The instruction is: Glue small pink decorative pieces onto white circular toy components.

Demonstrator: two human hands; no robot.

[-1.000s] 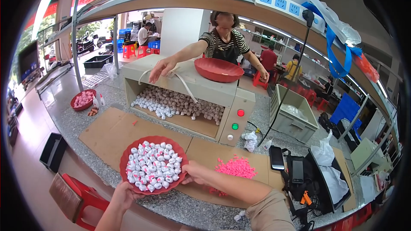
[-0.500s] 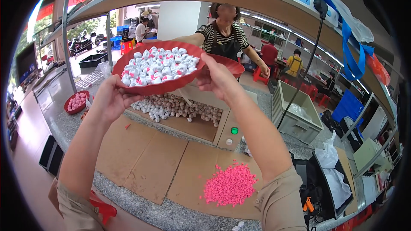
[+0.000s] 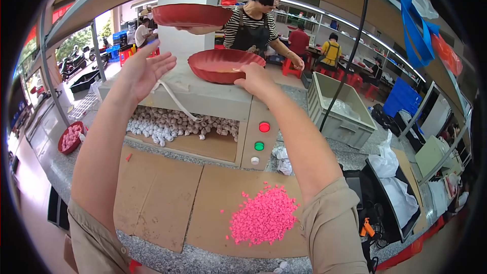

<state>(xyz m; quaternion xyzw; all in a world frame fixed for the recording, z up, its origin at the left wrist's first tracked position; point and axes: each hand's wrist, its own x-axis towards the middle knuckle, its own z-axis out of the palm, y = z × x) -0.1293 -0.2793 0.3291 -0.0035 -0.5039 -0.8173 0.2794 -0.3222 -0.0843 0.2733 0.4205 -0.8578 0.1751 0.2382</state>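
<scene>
A red fluted plastic bowl [image 3: 203, 73] rests on or just above the top of a grey machine [image 3: 213, 99]. Its right rim is pinched by my right hand [image 3: 257, 79]; only a little of the bowl's inside shows. My left hand [image 3: 147, 71] is held up beside it, fingers spread and nothing in them. Higher up, a second red bowl [image 3: 190, 18] is carried on the outstretched arm of a person in a striped shirt [image 3: 256, 20]; its contents are hidden from here. Inside the machine's opening lie many small white pieces [image 3: 172, 124].
A heap of small pink pieces [image 3: 264, 215] lies on cardboard [image 3: 167, 198] in front of me. On the left stands a small red bowl with pink pieces [image 3: 71, 137]. A grey crate [image 3: 342, 109] is at the right, with a black cable [image 3: 350, 61] hanging before it.
The filled bowl has left my hands and gone up and away with the other person. My left hand has opened, and my right hand is now at the other red bowl's rim.
</scene>
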